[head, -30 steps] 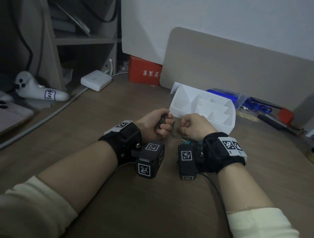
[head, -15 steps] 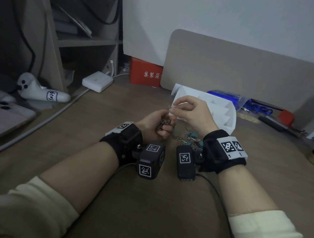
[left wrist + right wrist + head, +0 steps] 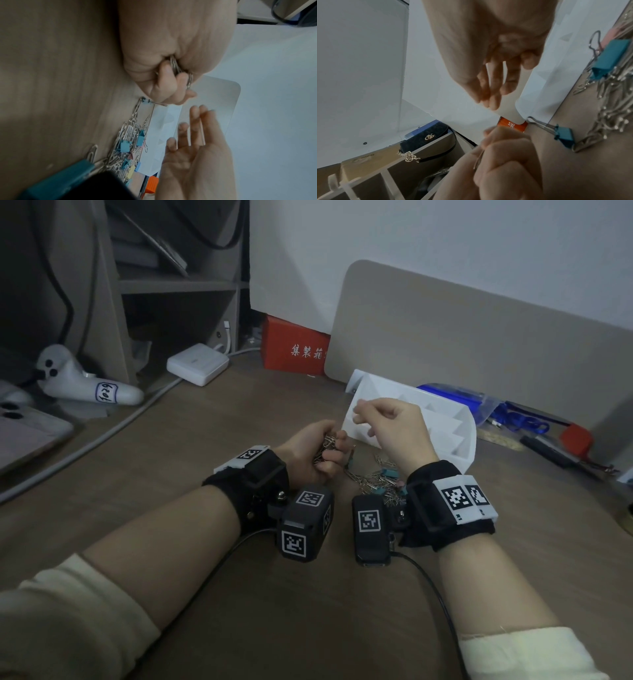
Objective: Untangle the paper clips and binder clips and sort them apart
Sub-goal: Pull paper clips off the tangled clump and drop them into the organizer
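My left hand [image 3: 318, 453] rests on the wooden table, its fingers curled round a bunch of silver paper clips [image 3: 175, 66]. Just right of it lies a tangled pile of paper clips and small coloured binder clips [image 3: 376, 477], also visible from the left wrist [image 3: 130, 138]. Two teal binder clips [image 3: 565, 136] sit at the pile's edge. My right hand [image 3: 359, 412] hovers above the near-left end of the white compartment organiser [image 3: 459, 436]. Its fingers [image 3: 193, 121] are straight and spread, with nothing between them.
A beige board [image 3: 479, 337] leans on the wall behind the organiser. A red box [image 3: 294, 350], a white adapter [image 3: 197, 364] with its cable and a white controller [image 3: 82, 385] lie at the back left. A blue pouch [image 3: 459, 398] and pens [image 3: 548, 453] lie to the right.
My right hand rose from the pile pinching a clip, moved over the organiser, and its fingers have now spread. The left hand kept its grip on the clips and stayed put.
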`<control>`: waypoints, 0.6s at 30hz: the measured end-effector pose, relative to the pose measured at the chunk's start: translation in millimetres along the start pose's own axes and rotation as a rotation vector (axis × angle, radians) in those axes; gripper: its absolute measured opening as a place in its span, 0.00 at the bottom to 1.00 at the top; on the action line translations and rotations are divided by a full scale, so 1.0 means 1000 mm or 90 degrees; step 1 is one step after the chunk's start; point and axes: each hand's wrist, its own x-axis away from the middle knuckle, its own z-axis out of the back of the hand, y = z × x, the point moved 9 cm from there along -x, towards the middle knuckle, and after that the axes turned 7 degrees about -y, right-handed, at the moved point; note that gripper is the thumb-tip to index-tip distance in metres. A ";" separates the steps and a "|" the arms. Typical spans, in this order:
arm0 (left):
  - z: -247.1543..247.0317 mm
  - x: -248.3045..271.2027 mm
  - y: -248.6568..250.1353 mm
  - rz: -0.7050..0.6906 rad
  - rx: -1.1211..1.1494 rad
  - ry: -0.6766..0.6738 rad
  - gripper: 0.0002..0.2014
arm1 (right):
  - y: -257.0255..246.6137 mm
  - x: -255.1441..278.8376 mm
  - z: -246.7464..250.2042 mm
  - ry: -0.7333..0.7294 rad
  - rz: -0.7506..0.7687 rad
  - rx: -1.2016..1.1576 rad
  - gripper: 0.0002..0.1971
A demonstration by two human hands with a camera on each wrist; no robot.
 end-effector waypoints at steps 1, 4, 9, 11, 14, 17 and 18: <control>0.003 0.001 0.003 -0.021 0.008 0.021 0.18 | 0.007 -0.002 0.003 0.007 -0.028 0.012 0.07; 0.012 0.002 0.012 -0.076 0.023 0.075 0.18 | 0.027 -0.003 0.003 -0.057 -0.130 0.150 0.02; 0.014 0.001 0.014 -0.091 0.029 0.092 0.19 | 0.039 0.013 -0.016 -0.278 -0.221 0.345 0.13; 0.013 0.001 0.013 -0.086 0.025 0.086 0.19 | 0.039 0.016 -0.019 -0.302 -0.214 0.355 0.14; 0.011 0.002 0.011 -0.076 0.022 0.076 0.18 | 0.038 0.017 -0.021 -0.293 -0.184 0.345 0.10; 0.010 0.002 0.010 -0.070 0.023 0.068 0.19 | 0.038 0.016 -0.021 -0.286 -0.174 0.349 0.07; 0.009 0.002 0.010 -0.069 0.022 0.067 0.19 | 0.039 0.016 -0.021 -0.289 -0.175 0.355 0.08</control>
